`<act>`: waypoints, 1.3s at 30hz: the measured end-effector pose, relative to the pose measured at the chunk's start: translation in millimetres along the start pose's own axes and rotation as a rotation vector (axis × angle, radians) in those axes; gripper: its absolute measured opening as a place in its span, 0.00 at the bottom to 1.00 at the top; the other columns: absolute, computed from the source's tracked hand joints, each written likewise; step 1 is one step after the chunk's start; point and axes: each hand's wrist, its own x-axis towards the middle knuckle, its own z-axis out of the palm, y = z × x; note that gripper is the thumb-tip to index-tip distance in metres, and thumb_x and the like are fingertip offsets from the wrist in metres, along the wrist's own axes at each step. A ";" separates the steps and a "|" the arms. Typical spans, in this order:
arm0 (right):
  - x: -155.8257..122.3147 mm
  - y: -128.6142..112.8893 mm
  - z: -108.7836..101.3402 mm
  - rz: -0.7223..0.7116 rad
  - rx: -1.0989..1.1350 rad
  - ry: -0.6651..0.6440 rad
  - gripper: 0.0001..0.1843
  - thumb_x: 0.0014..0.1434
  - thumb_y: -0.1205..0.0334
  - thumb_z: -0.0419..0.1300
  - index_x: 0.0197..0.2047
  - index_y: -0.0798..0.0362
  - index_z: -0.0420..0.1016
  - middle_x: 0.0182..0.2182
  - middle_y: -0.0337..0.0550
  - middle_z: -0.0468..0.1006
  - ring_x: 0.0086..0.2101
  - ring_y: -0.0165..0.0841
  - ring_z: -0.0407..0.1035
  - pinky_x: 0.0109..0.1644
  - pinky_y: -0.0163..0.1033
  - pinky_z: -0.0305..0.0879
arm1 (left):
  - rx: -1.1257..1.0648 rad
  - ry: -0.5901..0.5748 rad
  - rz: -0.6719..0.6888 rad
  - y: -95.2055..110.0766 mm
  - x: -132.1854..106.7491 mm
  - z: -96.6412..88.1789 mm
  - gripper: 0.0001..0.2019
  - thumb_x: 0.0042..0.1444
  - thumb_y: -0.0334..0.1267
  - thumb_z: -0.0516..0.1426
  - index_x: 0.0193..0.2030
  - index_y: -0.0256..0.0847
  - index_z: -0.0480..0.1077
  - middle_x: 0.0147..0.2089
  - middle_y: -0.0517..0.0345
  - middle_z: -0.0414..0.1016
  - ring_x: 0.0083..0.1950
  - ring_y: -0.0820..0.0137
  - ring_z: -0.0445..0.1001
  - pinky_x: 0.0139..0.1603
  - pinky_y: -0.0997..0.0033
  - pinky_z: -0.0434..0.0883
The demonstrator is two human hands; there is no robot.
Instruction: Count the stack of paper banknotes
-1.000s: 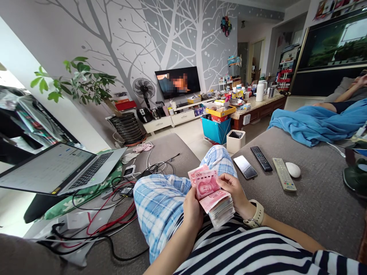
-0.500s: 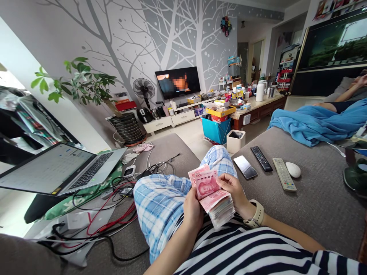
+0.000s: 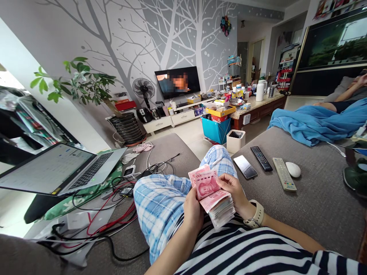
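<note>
A thick stack of banknotes [image 3: 222, 214] is folded over in front of my striped shirt, above my lap. My left hand [image 3: 192, 209] is closed around its left side, the thumb lying on the notes. A red 100 banknote [image 3: 205, 188] stands raised at the top of the stack, its portrait side towards me. At its right edge my right hand [image 3: 234, 189] pinches it between thumb and fingers. More red notes show behind the raised one. The fingers under the stack are hidden. On my right wrist is a pale watch [image 3: 256, 214].
A phone [image 3: 245, 167], a black remote [image 3: 261, 158], a pale remote [image 3: 284, 174] and a white mouse [image 3: 293, 169] lie on the sofa to my right. Left of me are a laptop [image 3: 94, 168] and tangled cables [image 3: 123, 219]. Another person rests near a blue blanket [image 3: 312, 120].
The picture on the television has shifted slightly. Both hands and the banknotes stay in nearly the same place.
</note>
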 end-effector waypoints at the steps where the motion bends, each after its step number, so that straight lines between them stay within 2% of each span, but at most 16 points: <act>1: 0.0 0.0 0.1 0.000 -0.001 0.001 0.16 0.52 0.50 0.66 0.25 0.53 0.70 0.22 0.35 0.67 0.25 0.30 0.59 0.31 0.36 0.55 | -0.002 -0.001 -0.004 -0.2 0.0 -0.1 0.09 0.45 0.40 0.60 0.31 0.37 0.74 0.29 0.55 0.79 0.30 0.66 0.74 0.32 0.69 0.71; 11: 0.0 1.6 -1.0 -0.002 -0.054 0.003 0.17 0.53 0.48 0.65 0.26 0.52 0.70 0.23 0.36 0.68 0.26 0.31 0.60 0.31 0.37 0.57 | -0.021 0.013 -0.016 2.6 -3.9 2.8 0.08 0.45 0.39 0.60 0.31 0.37 0.75 0.29 0.53 0.79 0.31 0.65 0.75 0.32 0.69 0.71; 26: -0.5 1.7 -1.5 0.004 -0.030 -0.002 0.17 0.53 0.49 0.66 0.25 0.52 0.70 0.23 0.35 0.68 0.26 0.30 0.60 0.32 0.36 0.57 | -0.008 0.022 -0.013 1.2 -4.0 1.7 0.07 0.44 0.37 0.59 0.29 0.36 0.74 0.27 0.56 0.77 0.27 0.69 0.71 0.30 0.71 0.69; 30: -0.9 -0.3 -0.3 0.004 -0.010 -0.002 0.17 0.52 0.48 0.67 0.25 0.52 0.70 0.22 0.35 0.68 0.25 0.30 0.60 0.31 0.36 0.57 | -0.023 0.012 -0.009 -0.9 -2.0 -0.1 0.07 0.45 0.38 0.60 0.29 0.36 0.74 0.28 0.55 0.78 0.28 0.68 0.73 0.33 0.69 0.71; 33: -2.1 -3.3 1.3 0.003 0.037 0.000 0.19 0.52 0.46 0.66 0.25 0.52 0.70 0.20 0.35 0.68 0.22 0.29 0.58 0.28 0.36 0.55 | -0.044 -0.005 -0.022 -2.4 0.3 -1.1 0.10 0.45 0.39 0.62 0.32 0.34 0.75 0.30 0.52 0.79 0.31 0.64 0.77 0.37 0.65 0.73; 36: -3.3 -5.9 2.2 0.021 0.081 -0.038 0.20 0.54 0.43 0.64 0.26 0.52 0.69 0.18 0.36 0.70 0.19 0.28 0.57 0.26 0.36 0.53 | -0.107 -0.018 -0.060 -2.6 1.5 -0.4 0.16 0.46 0.40 0.62 0.39 0.32 0.77 0.38 0.46 0.82 0.39 0.57 0.80 0.43 0.60 0.75; 39: -3.2 -6.2 1.8 0.004 0.072 -0.066 0.20 0.54 0.45 0.64 0.24 0.52 0.68 0.18 0.36 0.70 0.20 0.28 0.58 0.28 0.36 0.54 | -0.136 -0.014 -0.065 -1.7 1.2 1.0 0.17 0.46 0.39 0.62 0.41 0.31 0.77 0.42 0.44 0.82 0.43 0.56 0.80 0.46 0.60 0.75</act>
